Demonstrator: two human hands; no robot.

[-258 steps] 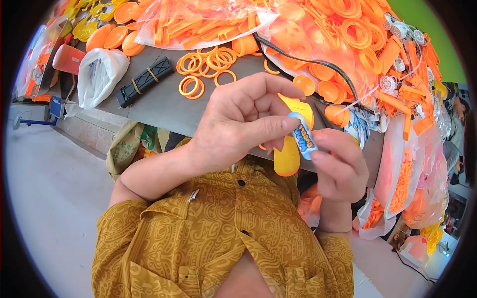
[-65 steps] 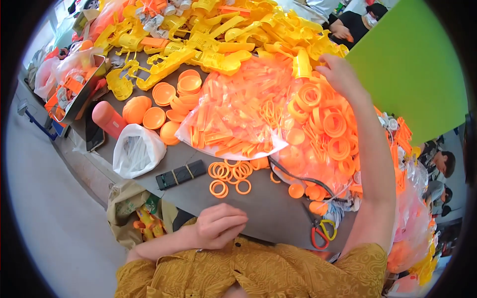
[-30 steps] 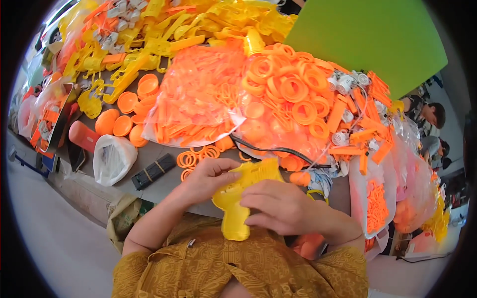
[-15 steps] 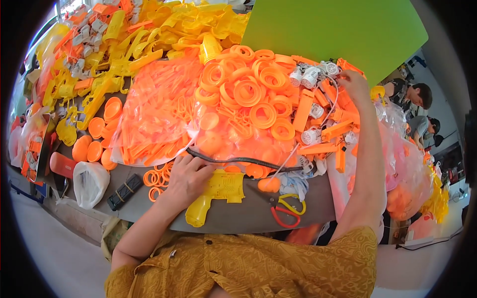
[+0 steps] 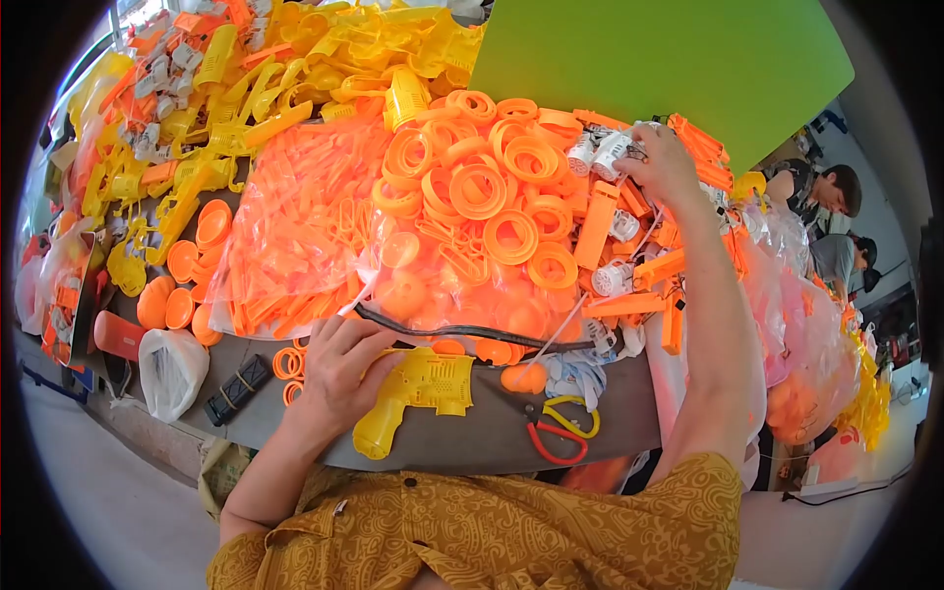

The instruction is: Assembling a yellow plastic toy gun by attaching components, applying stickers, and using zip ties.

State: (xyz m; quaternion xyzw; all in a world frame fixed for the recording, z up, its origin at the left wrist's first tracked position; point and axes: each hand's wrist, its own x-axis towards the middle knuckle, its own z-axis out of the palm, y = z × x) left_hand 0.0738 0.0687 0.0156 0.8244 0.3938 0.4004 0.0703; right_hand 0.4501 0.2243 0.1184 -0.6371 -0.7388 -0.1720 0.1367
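A yellow plastic toy-gun shell half [image 5: 433,383] lies on the grey table in front of me. My left hand [image 5: 339,374] rests at its left side, fingers loosely bent and the thumb apart, near the shell's upper edge. Over the pile at the right, my right hand [image 5: 664,165] has its thumb and fingers around the end of a white cylindrical part [image 5: 612,154]. Orange battery-box-like pieces [image 5: 598,224] and more white cylinders with wires lie about that hand. A black strip [image 5: 452,320] runs along the near edge of the orange parts.
Orange rings [image 5: 479,191] and a bag of orange pieces [image 5: 305,197] fill the middle. Yellow shells [image 5: 334,59] are heaped at far left. Scissors [image 5: 560,433] with red and yellow handles lie near the front edge. A green board [image 5: 659,69] stands behind. Two people sit at far right.
My right hand has moved left, onto the white cylindrical part. My left hand has shifted left and slightly down, off the top of the yellow shell. The whole view has shifted slightly.
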